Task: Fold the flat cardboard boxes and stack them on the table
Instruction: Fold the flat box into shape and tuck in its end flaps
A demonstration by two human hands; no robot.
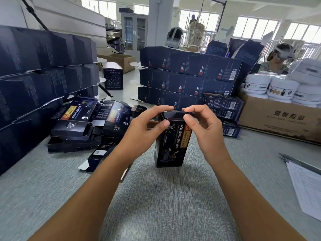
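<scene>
Head view: a dark box (171,141), printed with pale lettering and a figure, stands upright on the grey table (165,197). The left hand (144,134) and right hand (206,134) both pinch it at its top flap (175,114), which seems half closed. Flat boxes (78,126) lie to the left, stacked boxes (187,75) stand behind, and windows (257,28) line the far wall.

A dark box (171,146) stood up on the grey table (165,197) between the left hand (144,131) and the right hand (206,134). Both hands pinched its top flap (175,113). Flat boxes (83,126) lay piled left of the left hand.
</scene>
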